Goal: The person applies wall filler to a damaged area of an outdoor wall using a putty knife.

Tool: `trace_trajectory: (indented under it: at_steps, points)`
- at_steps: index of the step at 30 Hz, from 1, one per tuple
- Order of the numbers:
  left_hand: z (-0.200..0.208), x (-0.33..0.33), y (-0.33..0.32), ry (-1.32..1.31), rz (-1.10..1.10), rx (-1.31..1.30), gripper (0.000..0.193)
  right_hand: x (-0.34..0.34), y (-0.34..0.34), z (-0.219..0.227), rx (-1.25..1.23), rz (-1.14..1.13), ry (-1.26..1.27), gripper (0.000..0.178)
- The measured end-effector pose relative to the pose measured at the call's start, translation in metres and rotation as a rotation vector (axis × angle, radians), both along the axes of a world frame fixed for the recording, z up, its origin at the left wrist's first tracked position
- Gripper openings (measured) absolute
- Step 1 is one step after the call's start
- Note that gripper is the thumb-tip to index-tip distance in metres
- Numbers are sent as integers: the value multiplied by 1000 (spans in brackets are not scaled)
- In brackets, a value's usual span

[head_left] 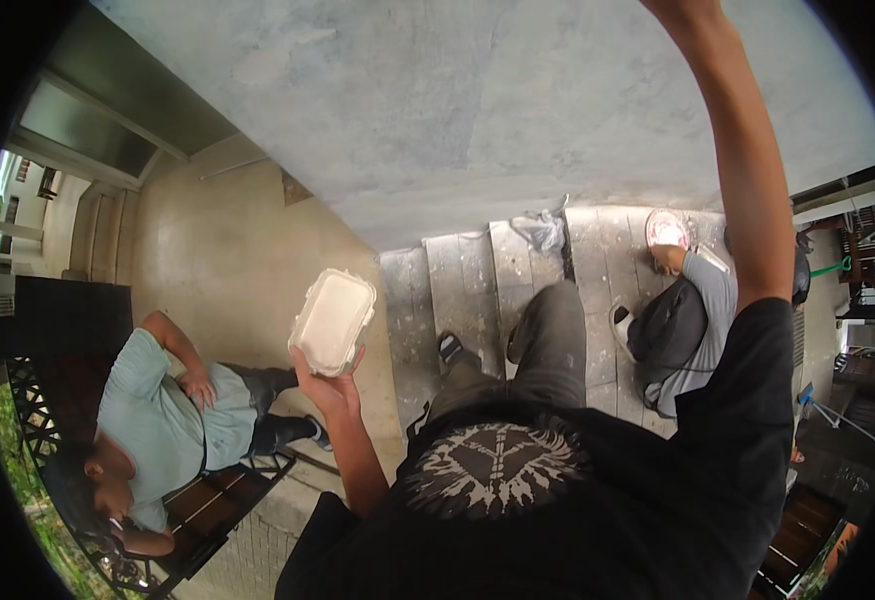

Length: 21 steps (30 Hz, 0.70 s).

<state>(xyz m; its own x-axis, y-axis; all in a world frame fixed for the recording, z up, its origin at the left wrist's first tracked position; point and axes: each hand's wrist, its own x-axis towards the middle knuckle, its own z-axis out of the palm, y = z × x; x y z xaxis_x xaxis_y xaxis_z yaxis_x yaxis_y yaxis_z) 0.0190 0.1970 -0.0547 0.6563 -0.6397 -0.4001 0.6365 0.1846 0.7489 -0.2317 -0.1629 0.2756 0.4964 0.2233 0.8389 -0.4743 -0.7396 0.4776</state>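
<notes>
While a grey wall [437, 110] is filling the upper middle, paved steps [459, 265] are running along its foot. At left, a person [157, 400] in light green is sitting on a bench [212, 500]; at right, another person [722, 310] is reaching toward the wall. A cream box [335, 322] is showing left of the steps, where the left hand [332, 388] is gripping its near end. The upper edge is cutting off the right hand [681, 8], so I cannot tell its state.

left hand [329, 392] lower; right arm [747, 160] high
</notes>
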Motion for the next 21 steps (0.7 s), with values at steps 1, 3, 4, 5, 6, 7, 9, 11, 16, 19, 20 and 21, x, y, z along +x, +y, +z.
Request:
trace_trajectory:
  at_steps: [1, 3, 4, 5, 6, 7, 9, 11, 16, 19, 20, 21]
  points:
    - [-2, 1, -4, 4, -26, -18, 60, -1, 5, 7, -32, -1, 5, 33]
    - [-3, 5, 4, 6, 16, -20, 59, 8, 7, 5, -9, 47, -70, 31]
    - [-4, 7, 8, -15, 18, 7, 59, 12, 13, 8, 3, 74, -99, 29]
    - [-6, 6, 1, -35, 3, 17, 59, 10, 17, 18, -92, 162, -92, 29]
    - [-8, 4, -7, -32, -24, -8, 60, 6, 18, 23, -107, 91, -89, 29]
    - [-6, 4, -11, -39, -46, -27, 61, 3, 14, 28, -117, 23, -100, 30]
    - [-3, 3, -23, 0, -14, -49, 56, -2, -12, 41, -236, 35, -47, 44]
    - [4, 3, -33, -17, -14, -64, 56, 5, -20, 59, -352, -33, -74, 35]
    - [41, -6, -46, -59, 1, -123, 55, 26, -34, 100, -381, -59, -50, 33]
    - [33, -2, -60, -18, -60, -167, 55, 44, -47, 48, -223, -119, 111, 37]
    - [28, 1, -63, -15, -91, -167, 58, 49, -44, 19, -192, -137, 161, 36]
    - [23, 5, -62, -10, -119, -162, 62, 55, -39, -13, -156, -153, 211, 35]
